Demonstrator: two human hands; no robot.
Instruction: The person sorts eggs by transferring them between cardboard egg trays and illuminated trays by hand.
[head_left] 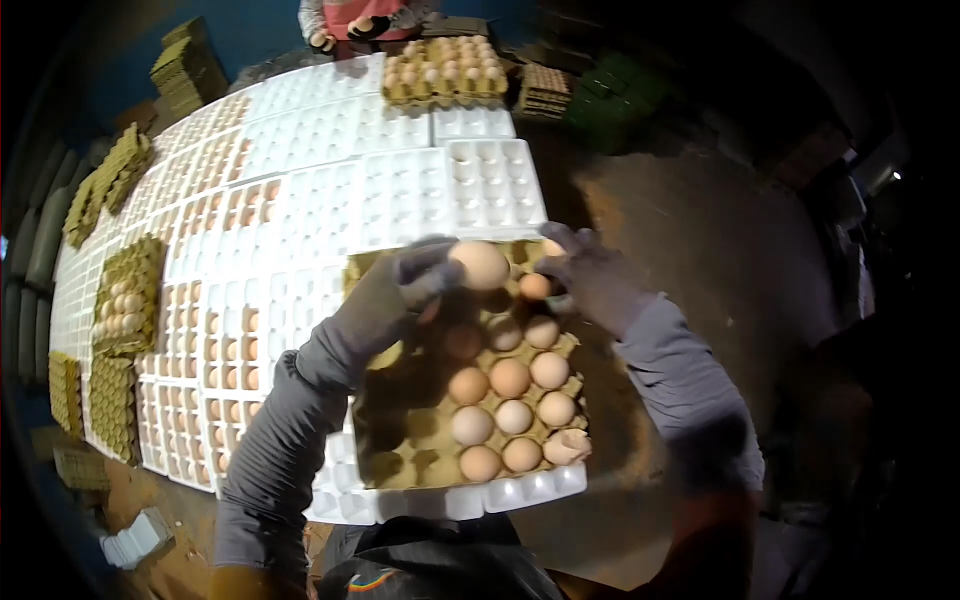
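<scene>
My left hand (392, 295), in a grey glove, grips a large tan egg (480, 266) between its fingertips over the far part of a pulp egg tray (425, 440). Close by, at the tray's far right corner, the gloved fingers of my right hand (595, 278) are closed around another egg (553, 248), which they partly cover. Several brown and pale eggs (510, 378) fill the tray's right side, while cups on its left show bare. A broken eggshell (567, 447) sits in the near right corner. Shadow hides some cups beneath my hands.
White plastic egg trays (400, 190) cover the table, several on the left holding eggs. Pulp trays of eggs stand at the far end (445, 75) and left (125, 300). A person in a pink garment (358, 15) stands across the table. Bare floor (680, 230) lies right.
</scene>
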